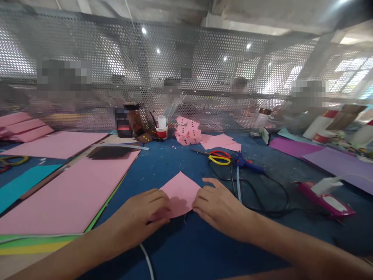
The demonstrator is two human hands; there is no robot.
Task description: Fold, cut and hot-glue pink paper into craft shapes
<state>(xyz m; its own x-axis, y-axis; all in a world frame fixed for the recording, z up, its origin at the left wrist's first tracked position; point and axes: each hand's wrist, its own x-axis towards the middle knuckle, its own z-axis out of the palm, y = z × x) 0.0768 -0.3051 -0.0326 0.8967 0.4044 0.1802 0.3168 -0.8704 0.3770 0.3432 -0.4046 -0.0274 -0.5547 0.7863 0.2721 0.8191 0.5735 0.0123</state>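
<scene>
A small square of pink paper (181,194) sits corner-up on the blue tabletop in front of me. My left hand (145,212) closes on its left corner, thumb below and fingers curled over the edge. On the opposite side, my right hand (218,200) pinches the right edge, its index finger raised a little. The paper's near edge looks slightly curved and lifted between both hands. Beyond the right hand lie scissors (220,157) with red and yellow handles and a blue glue gun (249,164) with a clear glue stick.
Large pink sheets (70,194) lie left. Dotted pink paper pieces (188,131) are piled ahead beside pink offcuts (223,142). Black cords (274,212) run right toward a magenta power strip (326,200). A cup (161,131) and bottle (260,122) stand before the perforated metal screen (198,70).
</scene>
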